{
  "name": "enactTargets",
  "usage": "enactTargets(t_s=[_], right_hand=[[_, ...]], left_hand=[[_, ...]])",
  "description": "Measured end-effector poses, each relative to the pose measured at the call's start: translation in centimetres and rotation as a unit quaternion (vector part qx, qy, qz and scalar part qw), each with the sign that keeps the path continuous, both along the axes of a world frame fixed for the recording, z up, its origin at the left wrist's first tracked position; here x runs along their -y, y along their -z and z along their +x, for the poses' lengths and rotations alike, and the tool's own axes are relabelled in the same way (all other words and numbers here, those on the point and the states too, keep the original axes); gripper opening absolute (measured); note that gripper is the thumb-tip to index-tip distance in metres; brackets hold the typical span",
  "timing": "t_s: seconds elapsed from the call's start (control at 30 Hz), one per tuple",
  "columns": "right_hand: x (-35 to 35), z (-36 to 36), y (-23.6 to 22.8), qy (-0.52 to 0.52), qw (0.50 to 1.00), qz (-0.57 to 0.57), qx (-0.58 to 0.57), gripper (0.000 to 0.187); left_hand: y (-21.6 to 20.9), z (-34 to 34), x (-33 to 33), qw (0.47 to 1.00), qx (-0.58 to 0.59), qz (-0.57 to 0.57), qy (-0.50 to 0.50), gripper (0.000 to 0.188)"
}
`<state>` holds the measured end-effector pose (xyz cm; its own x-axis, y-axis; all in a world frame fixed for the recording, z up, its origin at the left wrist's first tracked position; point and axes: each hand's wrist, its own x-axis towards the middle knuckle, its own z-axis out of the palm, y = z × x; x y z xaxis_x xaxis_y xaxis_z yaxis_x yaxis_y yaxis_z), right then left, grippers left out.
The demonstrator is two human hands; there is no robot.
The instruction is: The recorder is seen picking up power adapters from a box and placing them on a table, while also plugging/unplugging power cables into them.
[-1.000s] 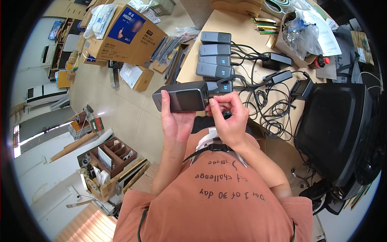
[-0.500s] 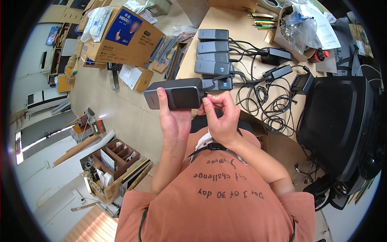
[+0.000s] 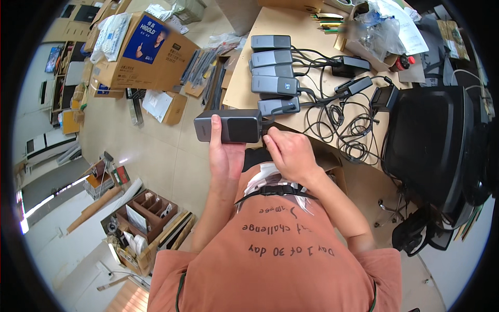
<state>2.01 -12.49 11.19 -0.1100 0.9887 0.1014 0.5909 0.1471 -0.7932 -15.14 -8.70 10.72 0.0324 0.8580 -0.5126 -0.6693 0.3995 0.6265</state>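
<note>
Fingers of the left hand [image 3: 227, 158] grip a dark power bank [image 3: 243, 129]; at the power bank's right end, the right hand [image 3: 293, 153] pinches a black cable [image 3: 267, 123] (its tip hidden).

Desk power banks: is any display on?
On, for at least one: pale digits glow at the right end of a grey power bank beyond the left hand.

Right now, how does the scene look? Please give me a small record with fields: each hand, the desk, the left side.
Left hand: holds a dark power bank, thumb across its face
Right hand: closed in at the bank's right end; what it pinches is unclear
Desk: grey power banks, black adapters, tangled cables, pencils
Left of desk: large carton
</note>
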Motion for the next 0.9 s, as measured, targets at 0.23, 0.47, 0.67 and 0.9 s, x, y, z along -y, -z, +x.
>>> enactTargets(t_s=[0.23,0.47,0.67,0.9], right_hand=[[3.1,-1.9,0.2,0.020,0.998,-0.011,-0.063,0.015],[6.0,-1.7,1.8,0.269,0.959,-0.021,0.086,0.057],[7.9,-2.1,11.7,0.173,0.929,-0.275,-0.176,0.039],[6.5,1.2,13.3,0.104,0.834,-0.389,-0.378,0.026]], left_hand=[[0.1,-4.7,-1.2,0.994,0.066,-0.048,0.076,0.045],[2.5,-8.1,-2.3,0.974,0.103,-0.164,0.116,0.050],[4.4,-8.2,-1.8,0.959,0.121,-0.229,0.116,0.048],[5.5,-6.3,-1.6,0.957,0.069,-0.264,0.102,0.051]])
